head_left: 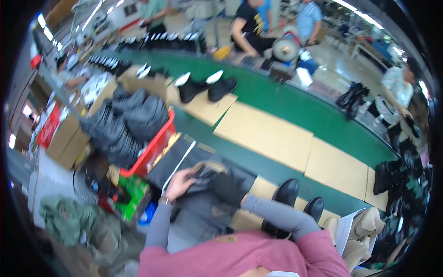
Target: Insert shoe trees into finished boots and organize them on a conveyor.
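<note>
Left hand (181,183) just left of centre, fingers bent onto the near edge of a black piece (203,177), maybe a shoe part with a tan edge, too blurred to say; can't tell if it's pinching or only resting. Right hand (226,188) just beside it, seemingly in a dark glove, looks balled up, finger positions and any grip not readable. Black piece sits mid-frame between the hands, over a dark mat (170,158). To handle it well, my call: steady the edge with the left fingertips, work with the right close in, keep the piece flat and don't crease it; even, light pressure should suit something this floppy-looking. Right forearm crosses in front of black shoes (287,191) lower right of centre, so that elbow could knock them; keep it lifted. Red basket (148,150) left of centre hems in the left side, with a heap of grey bundles (131,117) behind it. Cardboard sheets (265,134) run from centre to right along a green table (281,104), black boots (220,88) stuffed with white paper at upper centre, white bin (347,231) of beige shapes (367,226) lower right, co-workers along the top
</note>
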Action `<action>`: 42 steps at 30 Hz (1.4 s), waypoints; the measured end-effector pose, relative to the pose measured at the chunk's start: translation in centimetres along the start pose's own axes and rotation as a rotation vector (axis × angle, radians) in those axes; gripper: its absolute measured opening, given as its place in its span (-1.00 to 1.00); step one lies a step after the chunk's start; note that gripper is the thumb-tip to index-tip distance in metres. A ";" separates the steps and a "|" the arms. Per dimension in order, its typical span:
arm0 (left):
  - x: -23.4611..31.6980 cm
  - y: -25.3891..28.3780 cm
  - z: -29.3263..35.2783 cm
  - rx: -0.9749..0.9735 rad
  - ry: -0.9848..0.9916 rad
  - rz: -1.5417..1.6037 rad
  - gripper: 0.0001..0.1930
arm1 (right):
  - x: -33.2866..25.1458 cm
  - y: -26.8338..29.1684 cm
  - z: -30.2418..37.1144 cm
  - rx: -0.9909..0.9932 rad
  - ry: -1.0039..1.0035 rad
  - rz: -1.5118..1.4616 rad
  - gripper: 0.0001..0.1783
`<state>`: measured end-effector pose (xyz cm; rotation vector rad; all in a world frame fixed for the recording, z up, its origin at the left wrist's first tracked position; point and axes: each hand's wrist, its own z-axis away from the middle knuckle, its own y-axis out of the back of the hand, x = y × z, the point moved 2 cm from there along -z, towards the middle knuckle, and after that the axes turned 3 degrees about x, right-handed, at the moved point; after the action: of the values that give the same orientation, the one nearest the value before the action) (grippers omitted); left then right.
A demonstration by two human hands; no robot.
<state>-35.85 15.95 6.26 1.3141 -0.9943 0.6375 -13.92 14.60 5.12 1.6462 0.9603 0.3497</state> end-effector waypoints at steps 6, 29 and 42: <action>10.5 -5.2 3.0 0.081 -0.470 -0.686 -0.38 | -0.6 2.1 0.2 0.024 0.054 0.027 -0.74; 23.7 -12.4 -2.5 -0.039 -0.332 0.403 -0.82 | -5.6 16.6 10.7 0.528 -0.310 -0.322 -0.05; 29.6 -23.2 -0.7 0.067 -0.720 0.493 -0.35 | -1.1 28.7 22.5 1.201 -0.795 -1.315 -0.72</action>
<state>-2.03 8.04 20.81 1.3932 -1.9364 0.5680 12.12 -2.02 24.56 1.4220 1.4257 -1.9116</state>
